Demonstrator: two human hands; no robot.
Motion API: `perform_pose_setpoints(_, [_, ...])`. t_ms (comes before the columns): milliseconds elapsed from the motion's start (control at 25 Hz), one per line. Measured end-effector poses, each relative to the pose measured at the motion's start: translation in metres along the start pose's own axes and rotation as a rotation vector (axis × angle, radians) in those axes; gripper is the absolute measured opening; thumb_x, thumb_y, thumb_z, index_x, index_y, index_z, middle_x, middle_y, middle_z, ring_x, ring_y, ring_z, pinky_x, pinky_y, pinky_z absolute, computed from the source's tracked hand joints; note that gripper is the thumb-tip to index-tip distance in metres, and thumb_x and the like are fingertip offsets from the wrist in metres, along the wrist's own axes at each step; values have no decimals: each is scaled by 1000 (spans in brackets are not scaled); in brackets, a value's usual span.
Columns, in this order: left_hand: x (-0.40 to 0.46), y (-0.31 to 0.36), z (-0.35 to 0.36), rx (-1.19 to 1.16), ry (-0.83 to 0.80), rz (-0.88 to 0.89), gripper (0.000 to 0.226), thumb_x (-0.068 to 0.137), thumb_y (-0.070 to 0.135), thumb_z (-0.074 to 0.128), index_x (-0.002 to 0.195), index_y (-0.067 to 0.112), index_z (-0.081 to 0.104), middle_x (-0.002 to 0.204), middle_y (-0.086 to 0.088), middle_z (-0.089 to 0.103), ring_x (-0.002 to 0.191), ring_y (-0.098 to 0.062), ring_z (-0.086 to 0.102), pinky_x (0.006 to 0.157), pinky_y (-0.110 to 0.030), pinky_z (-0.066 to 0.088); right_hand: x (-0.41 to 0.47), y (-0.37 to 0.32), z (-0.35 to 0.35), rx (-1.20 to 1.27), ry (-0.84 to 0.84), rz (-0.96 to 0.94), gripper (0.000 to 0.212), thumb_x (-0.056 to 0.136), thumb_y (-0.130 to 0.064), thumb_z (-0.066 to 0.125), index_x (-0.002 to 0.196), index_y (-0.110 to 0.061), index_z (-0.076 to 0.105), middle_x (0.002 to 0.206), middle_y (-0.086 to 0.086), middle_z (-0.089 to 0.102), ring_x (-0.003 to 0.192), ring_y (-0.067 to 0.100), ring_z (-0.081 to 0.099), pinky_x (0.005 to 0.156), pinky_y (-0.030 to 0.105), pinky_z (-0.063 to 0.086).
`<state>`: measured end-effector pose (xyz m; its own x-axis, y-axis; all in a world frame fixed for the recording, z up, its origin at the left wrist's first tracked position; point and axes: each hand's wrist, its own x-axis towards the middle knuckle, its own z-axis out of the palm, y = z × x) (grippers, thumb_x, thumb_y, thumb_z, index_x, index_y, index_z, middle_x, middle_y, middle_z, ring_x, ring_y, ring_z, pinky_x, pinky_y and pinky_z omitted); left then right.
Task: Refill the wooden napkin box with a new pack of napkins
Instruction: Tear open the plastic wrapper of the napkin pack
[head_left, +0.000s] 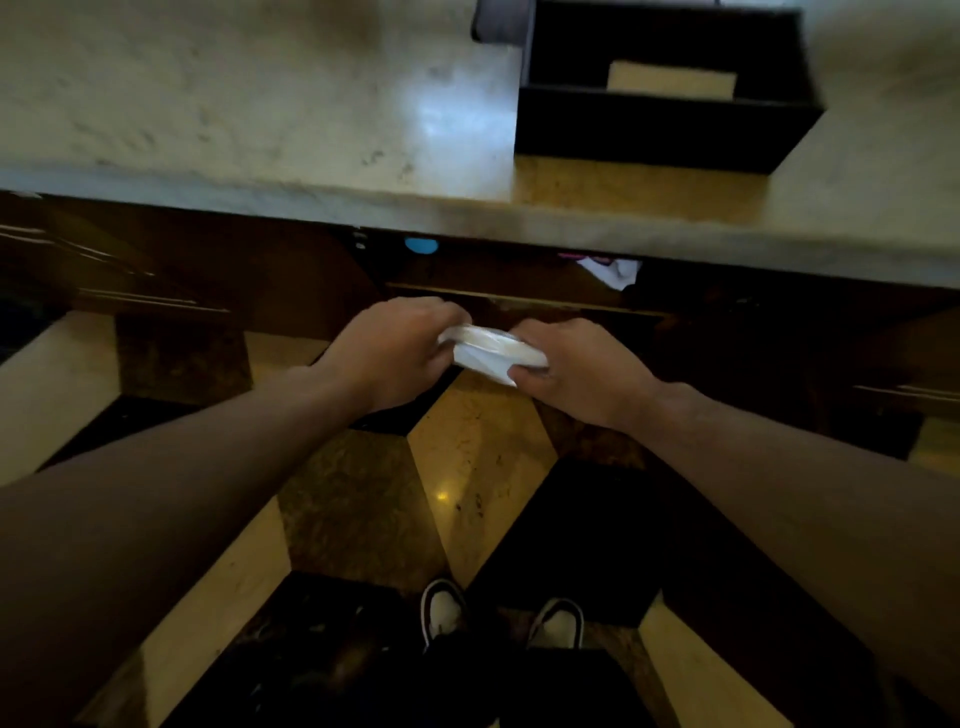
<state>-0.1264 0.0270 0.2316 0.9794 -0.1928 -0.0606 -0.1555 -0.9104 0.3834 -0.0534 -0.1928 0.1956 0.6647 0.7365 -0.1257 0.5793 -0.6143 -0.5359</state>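
Both hands on the pack (488, 353), held low in front of me, below the table (260, 104) edge and over the floor. Left hand (395, 353) grips its left end, right hand (576, 371) its right end; fingers (524, 371) on both sides are clenched on the wrapper. Looks like I'm about to tear it open, though that's a guess.

Box (670, 88) sits on the table, up and to the right, well apart from the pack. It's open on top, with 1 pale patch showing inside; can't tell if that's leftover napkins or the base.

Risks:
- Wrapper gives way all at once, napkins spill onto the floor. Nothing is under the pack to catch them.
- Squeezing this hard creases the stack, so it may not seat flat in the box.
- Lifting up blind, pack could clip the table edge.
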Motion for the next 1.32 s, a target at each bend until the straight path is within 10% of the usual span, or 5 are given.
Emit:
perform_pose_setpoints(760, [-50,115,-198,-111,257,-106,19,92,19,69,106,9,77,99,-10,79,85,-22,72,80,-32,56,-90,-78,-169,136,179,-25,5,92,-34,61,91,-32,57,74,-22,53,71,-16,52,59,7,30])
perform_pose_setpoints(1120, [-29,111,-213,-155,280,-182,18,90,23,73,102,11,79,94,-7,79,77,-10,66,74,-12,43,-47,-82,-167,241,107,-57,25,97,-30,58,119,-21,64,109,-1,71,93,12,64,76,18,48])
perform_pose_setpoints(1320, [24,76,-222,-227,269,-202,18,94,22,69,100,9,79,84,-7,78,68,-15,69,71,-28,53,22,-83,-174,276,164,22,28,96,-30,56,123,-22,61,108,-5,66,96,9,61,75,18,47])
